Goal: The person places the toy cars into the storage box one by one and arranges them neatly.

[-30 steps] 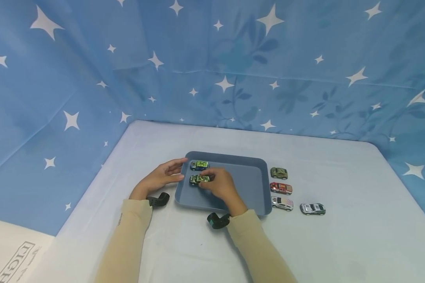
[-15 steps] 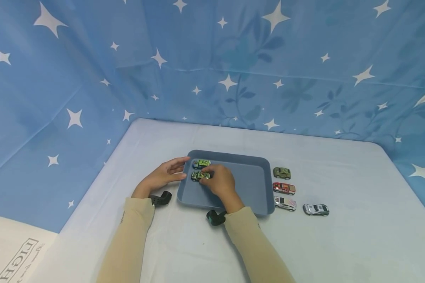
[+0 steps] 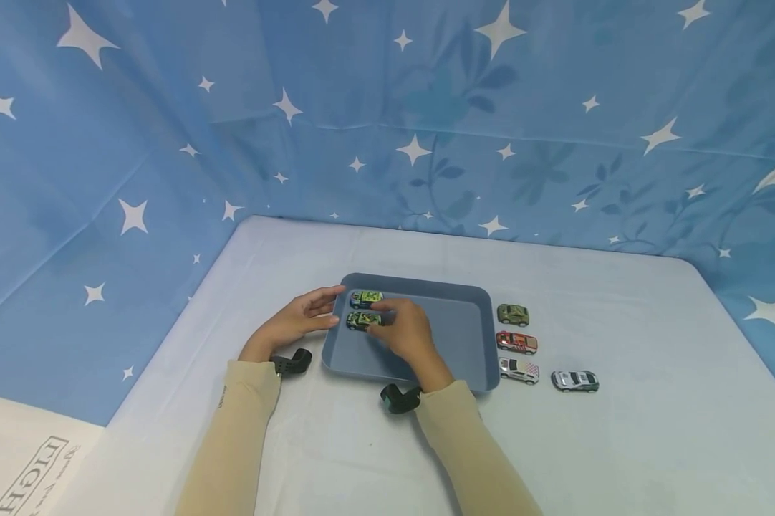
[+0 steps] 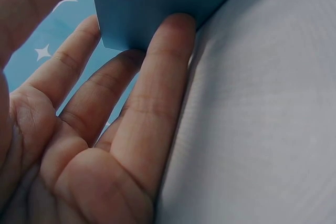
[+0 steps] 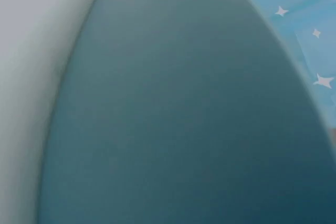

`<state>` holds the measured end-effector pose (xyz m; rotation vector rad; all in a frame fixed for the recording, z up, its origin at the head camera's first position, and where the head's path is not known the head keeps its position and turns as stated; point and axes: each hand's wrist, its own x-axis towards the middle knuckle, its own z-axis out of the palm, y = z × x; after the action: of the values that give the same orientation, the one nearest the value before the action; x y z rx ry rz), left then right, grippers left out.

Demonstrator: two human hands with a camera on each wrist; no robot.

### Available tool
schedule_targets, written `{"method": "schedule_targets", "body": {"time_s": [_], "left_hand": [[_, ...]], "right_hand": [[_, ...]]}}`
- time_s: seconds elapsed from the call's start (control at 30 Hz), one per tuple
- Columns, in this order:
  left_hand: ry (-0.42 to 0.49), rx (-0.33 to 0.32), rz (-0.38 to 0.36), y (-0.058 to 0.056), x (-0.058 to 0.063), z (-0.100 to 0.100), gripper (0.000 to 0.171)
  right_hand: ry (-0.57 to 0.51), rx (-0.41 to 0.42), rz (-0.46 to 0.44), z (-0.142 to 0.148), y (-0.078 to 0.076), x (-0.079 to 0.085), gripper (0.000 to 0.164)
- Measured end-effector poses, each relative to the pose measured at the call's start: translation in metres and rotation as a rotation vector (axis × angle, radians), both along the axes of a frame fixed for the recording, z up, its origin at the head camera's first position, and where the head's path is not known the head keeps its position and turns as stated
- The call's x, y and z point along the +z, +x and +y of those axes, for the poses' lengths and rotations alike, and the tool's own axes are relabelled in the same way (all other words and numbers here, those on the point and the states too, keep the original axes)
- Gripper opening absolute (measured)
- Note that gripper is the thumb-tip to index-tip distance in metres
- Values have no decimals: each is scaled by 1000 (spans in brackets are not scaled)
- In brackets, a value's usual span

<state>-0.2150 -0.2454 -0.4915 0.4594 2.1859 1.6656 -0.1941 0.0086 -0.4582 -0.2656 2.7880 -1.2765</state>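
In the head view, a blue-grey tray (image 3: 452,330) lies on the white-covered table. Inside its left end are two toy cars, one behind the other: a lime-green and blue toy car (image 3: 366,298) at the back, and a green-and-black toy car (image 3: 359,321) in front. My right hand (image 3: 408,331) reaches over the tray, thumb and forefinger loosely spread about the right end of the front car. My left hand (image 3: 297,320) is at the tray's left wall. Its extended fingers (image 4: 173,51) touch the outside of that wall in the left wrist view.
Right of the tray stand a camouflage-green toy car (image 3: 513,314), a red toy car (image 3: 517,342) and a white toy car (image 3: 519,370) in a column. A silver toy car (image 3: 575,380) sits farther right. A blue star-patterned curtain (image 3: 426,107) hangs behind the table.
My right hand has drawn slightly right relative to the green-and-black toy car, its fingertips coming off the car's sides. The left hand has kept its place at the tray wall.
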Motion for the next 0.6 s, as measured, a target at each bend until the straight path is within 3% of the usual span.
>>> {"method": "schedule_targets", "body": {"time_s": [0.37, 0.6], "left_hand": [[0, 0, -27, 0, 1, 1, 73], [-7, 2, -14, 1, -1, 1, 73]], "right_hand": [[-229, 155, -30, 34, 0, -1, 37], [-386, 329, -128, 54, 1, 0, 42]]}}
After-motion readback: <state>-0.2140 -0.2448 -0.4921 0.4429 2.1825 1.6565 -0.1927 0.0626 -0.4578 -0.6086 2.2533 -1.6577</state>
